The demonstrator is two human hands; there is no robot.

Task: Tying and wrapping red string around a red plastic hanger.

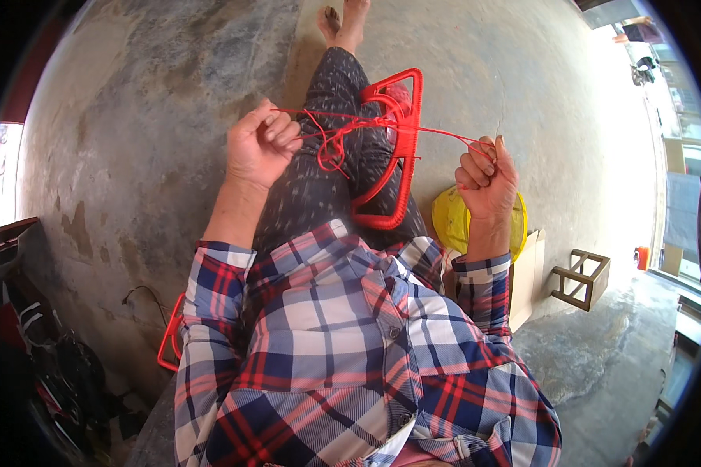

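Observation:
A red cord (444,132) is stretched across my lap between both hands, with a tangle of loops and a loose end near its middle. My left hand (263,146) is closed in a fist around one side of the cord. On the other side, my right hand (488,183) pinches the cord between thumb and fingers. Under the cord, a red four-sided frame (405,167) with a curved inner bar rests over my thighs, its rim looking wrapped in cord. A red bundle (398,97), partly hidden, lies within the frame's far end.
Beyond my right forearm stands a yellow round container (448,222), beside a cardboard sheet (528,272). A small wooden stool (588,280) is farther right. Another red frame (170,336) lies by my left elbow, near dark clutter (62,373). My legs stretch over the concrete floor (171,93).

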